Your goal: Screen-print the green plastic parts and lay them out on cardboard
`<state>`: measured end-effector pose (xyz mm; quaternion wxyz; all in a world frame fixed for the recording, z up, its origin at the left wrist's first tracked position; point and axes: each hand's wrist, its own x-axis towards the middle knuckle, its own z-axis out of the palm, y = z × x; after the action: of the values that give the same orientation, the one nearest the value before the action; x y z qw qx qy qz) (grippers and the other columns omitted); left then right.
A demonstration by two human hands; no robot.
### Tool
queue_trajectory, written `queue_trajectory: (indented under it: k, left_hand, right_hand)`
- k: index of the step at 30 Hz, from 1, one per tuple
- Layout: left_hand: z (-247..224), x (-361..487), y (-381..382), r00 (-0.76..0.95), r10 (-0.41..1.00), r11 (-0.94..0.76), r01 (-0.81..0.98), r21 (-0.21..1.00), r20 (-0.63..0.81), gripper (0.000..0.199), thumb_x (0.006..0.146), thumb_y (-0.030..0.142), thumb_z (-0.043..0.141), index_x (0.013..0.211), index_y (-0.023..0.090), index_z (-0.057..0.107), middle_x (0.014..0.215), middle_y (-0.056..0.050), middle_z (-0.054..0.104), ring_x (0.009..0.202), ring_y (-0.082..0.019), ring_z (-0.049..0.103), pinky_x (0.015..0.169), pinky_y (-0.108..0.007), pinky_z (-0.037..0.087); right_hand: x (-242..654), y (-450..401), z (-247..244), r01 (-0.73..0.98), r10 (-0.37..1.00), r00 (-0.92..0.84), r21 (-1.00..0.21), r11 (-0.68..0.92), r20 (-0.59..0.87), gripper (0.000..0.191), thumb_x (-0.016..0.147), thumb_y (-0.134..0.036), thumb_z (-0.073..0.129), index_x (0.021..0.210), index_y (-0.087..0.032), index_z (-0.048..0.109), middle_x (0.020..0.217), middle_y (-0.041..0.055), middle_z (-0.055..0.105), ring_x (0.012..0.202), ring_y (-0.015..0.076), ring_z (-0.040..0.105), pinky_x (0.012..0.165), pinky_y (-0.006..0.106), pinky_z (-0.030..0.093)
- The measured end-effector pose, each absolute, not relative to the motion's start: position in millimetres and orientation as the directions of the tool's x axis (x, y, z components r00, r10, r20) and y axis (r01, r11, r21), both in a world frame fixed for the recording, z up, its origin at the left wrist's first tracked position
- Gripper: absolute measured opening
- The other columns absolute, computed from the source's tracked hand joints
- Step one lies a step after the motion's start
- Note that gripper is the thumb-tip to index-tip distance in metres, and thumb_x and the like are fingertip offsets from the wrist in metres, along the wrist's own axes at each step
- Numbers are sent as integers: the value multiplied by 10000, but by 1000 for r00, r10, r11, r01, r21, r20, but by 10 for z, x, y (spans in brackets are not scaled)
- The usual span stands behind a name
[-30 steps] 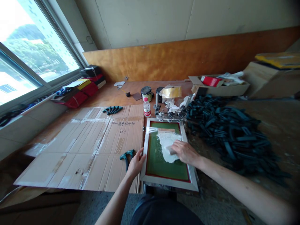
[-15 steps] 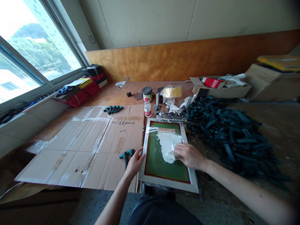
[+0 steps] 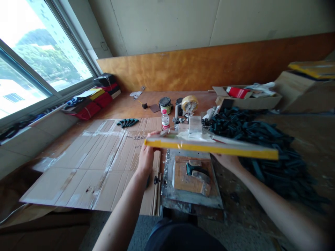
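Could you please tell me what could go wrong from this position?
The raised frame might slip from the left hand and drop onto the dark green piece lying on the wooden block below.

The bottle stands just beyond the frame's left end, so a forward swing could perhaps knock it over.

Handwriting and printed labels, none surely legible.
Near the centre of the frame, the cardboard (image 3: 99, 162) bears two dark handwritten lines, the upper one longer, the lower just a few marks, both too blurred to read with confidence. Just above and to the right, the bottle (image 3: 165, 118) wears a red label (image 3: 165, 127) with pale marks too small to make out; the jar (image 3: 164, 102) behind it has an unreadable greenish label (image 3: 165, 109).
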<state>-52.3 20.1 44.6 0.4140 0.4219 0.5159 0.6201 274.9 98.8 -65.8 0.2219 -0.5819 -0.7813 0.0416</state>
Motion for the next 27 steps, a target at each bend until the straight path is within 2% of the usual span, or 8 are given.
queue_trajectory:
  k: [6,9,11,16,18,21,23,27]
  left_hand:
    - [570,-300,389,-388,912,-199,-144,969,130,521,884,604,408,1170,196,559,1015,-93,699,935,-183,645,700,-260,510]
    - [37,-25,-7,-228,943,190,-228,955,-242,629,796,664,509,1105,126,612,983,-146,713,838,-215,670,622,-267,501]
    - [-396,191,-319,65,831,549,-246,799,-552,688,718,697,580,1078,113,634,1024,-183,706,884,-273,675,595,-298,514]
    - [-1027,171,-702,-90,738,558,-477,679,-669,459,757,586,615,898,149,623,884,-105,708,773,-201,688,562,-246,506]
    - [-1141,-227,-719,-254,707,542,-403,737,-660,406,764,541,618,891,156,602,852,-86,706,689,-179,685,519,-233,490]
    - [-1360,-1016,-761,-516,624,603,-160,782,-587,391,822,539,501,902,164,574,756,-62,698,614,-181,673,528,-265,504]
    - [-1524,-1441,-808,-595,565,732,43,680,-571,434,853,555,397,865,160,577,700,-77,689,621,-221,678,546,-304,511]
    - [-1620,-1718,-840,-555,633,769,527,361,-540,473,873,508,318,826,160,635,740,-147,697,763,-309,695,682,-387,508]
  right_hand:
    - [2367,497,-1180,869,911,-409,-279,408,56,234,895,-356,518,743,-179,542,837,83,614,814,204,585,730,301,434]
    - [2112,303,-1111,903,963,-261,-336,267,64,195,945,-296,434,806,-186,516,761,65,614,723,186,595,656,279,430]
    - [1894,106,-1021,870,953,-253,-392,300,169,183,953,-305,416,832,-208,512,783,63,616,750,201,596,668,300,445]
    - [1840,-139,-827,636,742,-613,-386,668,272,61,920,-279,500,921,-251,554,956,29,612,926,212,556,820,348,456]
    - [2278,19,-808,770,810,-530,-260,583,250,93,908,-215,500,961,-226,577,983,59,597,941,223,537,818,355,442]
    - [3203,351,-899,987,958,-158,58,148,239,250,869,-89,426,1029,-160,605,964,150,566,919,280,517,735,386,419]
    - [3727,497,-1024,981,976,0,189,-42,216,302,851,-71,410,1061,-134,618,948,179,553,900,296,517,699,388,400]
    - [4207,572,-1216,954,989,-12,297,-31,144,408,843,-68,367,1149,-167,618,968,194,564,866,302,523,667,404,392]
